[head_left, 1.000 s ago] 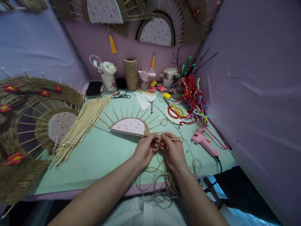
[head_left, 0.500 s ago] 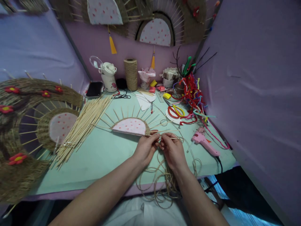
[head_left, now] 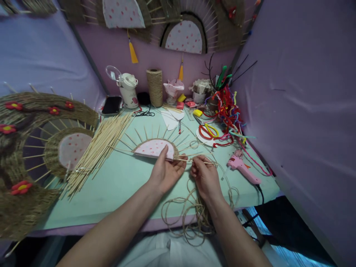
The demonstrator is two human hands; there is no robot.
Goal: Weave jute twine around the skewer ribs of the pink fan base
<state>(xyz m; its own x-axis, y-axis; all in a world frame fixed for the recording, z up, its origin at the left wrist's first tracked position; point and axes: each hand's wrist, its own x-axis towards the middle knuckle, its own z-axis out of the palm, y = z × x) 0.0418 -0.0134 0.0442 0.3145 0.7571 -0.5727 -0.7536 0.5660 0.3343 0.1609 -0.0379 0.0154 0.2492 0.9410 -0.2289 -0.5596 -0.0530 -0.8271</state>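
Note:
A half-round panel (head_left: 152, 147), white with pink dots, lies tilted on the table with thin sticks fanning out from its curved edge. Brown twine is woven along that edge. My left hand (head_left: 165, 172) supports the panel's right end, thumb on top of the face and fingers underneath, near the lowest stick (head_left: 185, 160). Just to the right, my right hand (head_left: 205, 174) is closed in a pinch on the twine beside the stick's outer part; the fingertips are partly hidden. Loose loops of twine (head_left: 185, 207) hang below my right hand, over the table edge and onto my lap.
A pile of sticks (head_left: 102, 146) and a large woven piece with red flowers (head_left: 20, 188) lie left. Scissors (head_left: 208, 130) and a pink glue gun (head_left: 243, 168) are on the right. A twine spool (head_left: 154, 89), phone (head_left: 111, 105) and white jug (head_left: 128, 91) stand behind.
My left hand has opened from its pinch at the stick and shifted left, its thumb now on the panel. My right hand has stayed almost in place, slightly apart from the left.

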